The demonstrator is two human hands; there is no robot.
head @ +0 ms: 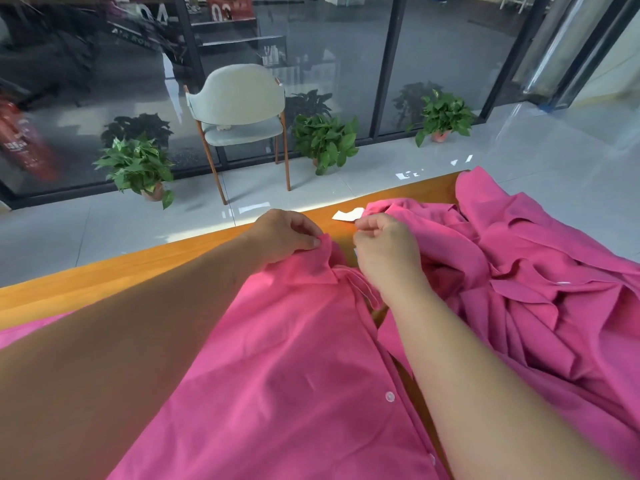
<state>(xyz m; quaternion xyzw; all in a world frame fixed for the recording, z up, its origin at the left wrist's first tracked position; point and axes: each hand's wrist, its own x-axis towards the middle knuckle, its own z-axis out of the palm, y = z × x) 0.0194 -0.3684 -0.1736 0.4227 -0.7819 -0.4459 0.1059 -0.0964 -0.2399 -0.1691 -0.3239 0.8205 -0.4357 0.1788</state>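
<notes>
Left hand (287, 237) pinches the collar tip (322, 247) of the pink shirt (294, 358), thumb and forefinger closed on the fabric. Right hand (384, 251) is curled at the neck opening just beside it; whether it grips cloth cannot be told. Shirt lies front-up on the tabletop (138, 268), its long axis running from the collar at the far edge back toward the person, with the open placket (363, 289) between the hands.
</notes>
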